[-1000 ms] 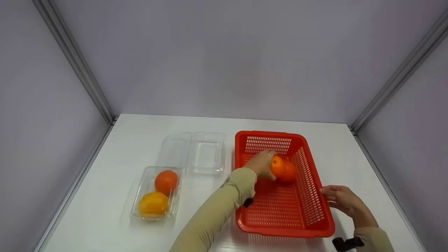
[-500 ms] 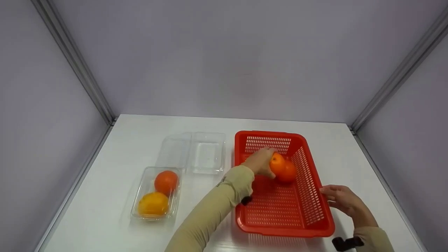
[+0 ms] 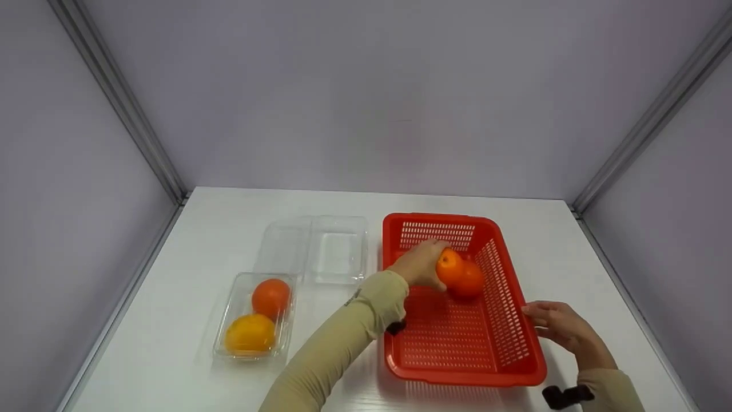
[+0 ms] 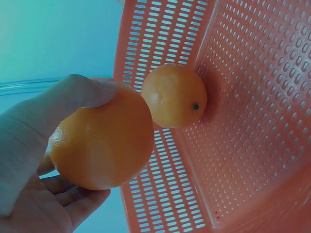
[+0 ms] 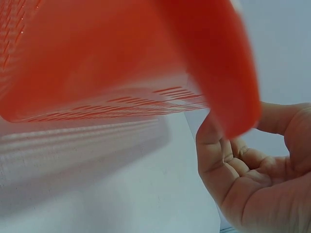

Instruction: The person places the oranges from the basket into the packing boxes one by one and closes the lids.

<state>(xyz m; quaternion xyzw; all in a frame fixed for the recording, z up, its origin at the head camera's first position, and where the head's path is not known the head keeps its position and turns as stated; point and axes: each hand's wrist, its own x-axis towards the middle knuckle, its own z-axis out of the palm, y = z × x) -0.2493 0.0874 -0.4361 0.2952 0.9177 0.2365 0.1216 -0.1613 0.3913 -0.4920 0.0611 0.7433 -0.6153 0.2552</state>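
My left hand [image 3: 422, 265] grips an orange [image 3: 449, 267] inside the red basket [image 3: 446, 377]. In the left wrist view the thumb lies over the top of this orange [image 4: 104, 141] and the fingers curl beneath it. A second orange [image 3: 470, 280] rests on the basket floor near its right wall; in the left wrist view this other orange [image 4: 174, 96] shows a small green stem spot. My right hand [image 3: 563, 329] pinches the basket's right rim. Close up in the right wrist view, the rim [image 5: 228, 73] sits between the right thumb and curled fingers.
At left stands a clear plastic box [image 3: 225, 320] holding a red-orange round fruit [image 3: 270, 297] and a yellow-orange fruit [image 3: 250, 333]. Behind it lies an opened clear clamshell box [image 3: 336, 252]. Grey panels with metal frame posts enclose the white table [image 3: 143, 343].
My left hand, with the orange in its grip, has shifted slightly up and to the left. The right hand stays at the basket rim.
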